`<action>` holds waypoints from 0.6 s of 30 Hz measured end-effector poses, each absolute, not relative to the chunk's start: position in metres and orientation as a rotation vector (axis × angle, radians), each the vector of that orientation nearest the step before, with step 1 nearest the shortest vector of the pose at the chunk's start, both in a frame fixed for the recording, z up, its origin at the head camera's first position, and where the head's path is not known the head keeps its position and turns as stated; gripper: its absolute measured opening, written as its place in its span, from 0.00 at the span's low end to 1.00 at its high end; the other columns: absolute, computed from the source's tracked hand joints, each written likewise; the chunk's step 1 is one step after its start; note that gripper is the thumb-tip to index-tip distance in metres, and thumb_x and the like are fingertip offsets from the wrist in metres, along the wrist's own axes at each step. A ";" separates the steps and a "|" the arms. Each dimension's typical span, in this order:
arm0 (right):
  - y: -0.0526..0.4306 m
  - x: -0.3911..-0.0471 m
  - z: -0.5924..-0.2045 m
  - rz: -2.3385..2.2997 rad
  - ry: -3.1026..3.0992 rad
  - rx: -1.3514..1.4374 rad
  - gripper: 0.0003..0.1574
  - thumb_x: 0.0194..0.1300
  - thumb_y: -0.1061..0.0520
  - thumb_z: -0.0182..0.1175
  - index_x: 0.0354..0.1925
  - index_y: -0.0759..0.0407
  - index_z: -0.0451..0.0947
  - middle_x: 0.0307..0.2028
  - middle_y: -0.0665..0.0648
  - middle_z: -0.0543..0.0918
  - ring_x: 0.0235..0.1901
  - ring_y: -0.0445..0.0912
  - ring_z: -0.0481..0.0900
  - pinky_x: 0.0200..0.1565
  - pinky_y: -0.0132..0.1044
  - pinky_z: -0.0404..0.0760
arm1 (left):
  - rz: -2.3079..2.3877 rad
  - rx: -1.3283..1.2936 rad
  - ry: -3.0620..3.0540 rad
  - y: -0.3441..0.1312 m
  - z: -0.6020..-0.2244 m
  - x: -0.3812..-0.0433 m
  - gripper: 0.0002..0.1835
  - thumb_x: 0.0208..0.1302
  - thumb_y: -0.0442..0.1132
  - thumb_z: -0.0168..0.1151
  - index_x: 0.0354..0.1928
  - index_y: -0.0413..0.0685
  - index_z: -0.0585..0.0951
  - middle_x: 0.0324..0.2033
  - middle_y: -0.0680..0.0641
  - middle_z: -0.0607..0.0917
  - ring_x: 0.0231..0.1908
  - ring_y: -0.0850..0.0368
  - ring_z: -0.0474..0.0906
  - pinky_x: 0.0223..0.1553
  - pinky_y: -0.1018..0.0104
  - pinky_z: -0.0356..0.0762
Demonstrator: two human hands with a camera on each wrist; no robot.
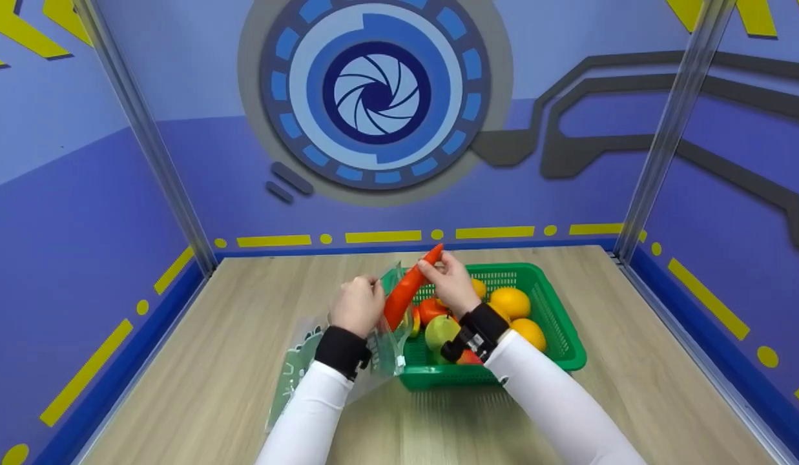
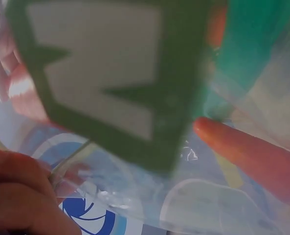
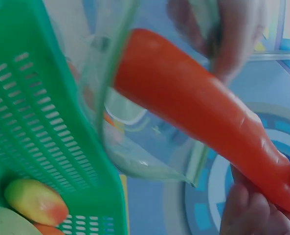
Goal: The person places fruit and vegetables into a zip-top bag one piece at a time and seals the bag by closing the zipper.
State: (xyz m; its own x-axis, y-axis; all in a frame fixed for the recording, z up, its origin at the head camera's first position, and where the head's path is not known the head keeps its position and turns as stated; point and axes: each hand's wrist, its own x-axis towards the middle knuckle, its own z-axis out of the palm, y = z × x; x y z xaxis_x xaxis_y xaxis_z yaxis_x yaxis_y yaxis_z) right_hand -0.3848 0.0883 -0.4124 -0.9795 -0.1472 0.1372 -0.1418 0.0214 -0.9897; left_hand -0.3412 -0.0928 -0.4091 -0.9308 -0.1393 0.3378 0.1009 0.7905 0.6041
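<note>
Right hand [image 1: 456, 284] pinching one carrot [image 1: 404, 296] by its narrow end, left hand [image 1: 357, 303] gripping one clear bag [image 1: 296, 371], both beside one green basket's [image 1: 570, 336] left end

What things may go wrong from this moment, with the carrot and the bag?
The right hand pinches the carrot near its narrow end, so it might slip toward the green basket. Its thick end could snag on the clear bag. With the left hand holding one side, the bag's mouth might sag shut.
</note>
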 end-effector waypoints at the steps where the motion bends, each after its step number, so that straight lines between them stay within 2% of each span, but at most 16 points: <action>1: 0.085 -0.384 -0.415 -2.153 2.254 -0.329 0.18 0.78 0.55 0.56 0.60 0.64 0.74 0.40 0.60 0.90 0.33 0.46 0.84 0.27 0.32 0.72 | -0.910 0.040 -2.617 -0.093 -0.409 -0.341 0.14 0.74 0.42 0.59 0.46 0.41 0.89 0.35 0.41 0.91 0.25 0.54 0.83 0.30 0.57 0.84; 4: 0.078 -0.380 -0.422 -2.098 2.237 -0.360 0.18 0.78 0.55 0.56 0.59 0.64 0.73 0.40 0.61 0.90 0.33 0.48 0.84 0.30 0.32 0.77 | -0.905 0.048 -2.614 -0.093 -0.409 -0.341 0.14 0.74 0.43 0.60 0.46 0.41 0.89 0.38 0.40 0.91 0.28 0.52 0.85 0.36 0.54 0.87; 7: 0.073 -0.376 -0.428 -2.021 2.219 -0.404 0.17 0.78 0.55 0.57 0.58 0.63 0.73 0.44 0.64 0.89 0.33 0.47 0.86 0.38 0.34 0.85 | -0.894 0.026 -2.598 -0.093 -0.409 -0.342 0.14 0.74 0.42 0.59 0.45 0.40 0.89 0.36 0.40 0.91 0.26 0.52 0.84 0.33 0.55 0.86; 13: 0.063 -0.371 -0.440 -1.879 2.203 -0.531 0.14 0.75 0.60 0.59 0.54 0.67 0.76 0.51 0.67 0.84 0.44 0.50 0.89 0.51 0.43 0.87 | -0.870 0.007 -2.592 -0.093 -0.409 -0.341 0.14 0.74 0.42 0.59 0.44 0.40 0.89 0.33 0.41 0.90 0.24 0.53 0.81 0.29 0.57 0.82; 18: 0.056 -0.368 -0.448 -1.629 2.374 -0.654 0.12 0.72 0.59 0.63 0.51 0.62 0.80 0.49 0.63 0.85 0.41 0.46 0.84 0.49 0.40 0.86 | -0.856 0.007 -2.575 -0.093 -0.410 -0.340 0.13 0.73 0.41 0.60 0.42 0.40 0.89 0.33 0.41 0.91 0.27 0.50 0.85 0.33 0.53 0.85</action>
State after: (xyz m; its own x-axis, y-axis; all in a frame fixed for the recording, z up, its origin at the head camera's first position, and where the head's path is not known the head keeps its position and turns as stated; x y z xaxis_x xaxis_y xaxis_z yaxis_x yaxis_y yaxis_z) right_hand -0.3685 0.0558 -0.4479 -0.8849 -0.4567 0.0914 -0.2496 0.2993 -0.9209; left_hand -0.3398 -0.0926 -0.4102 -0.9097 -0.1356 0.3925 0.1263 0.8101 0.5725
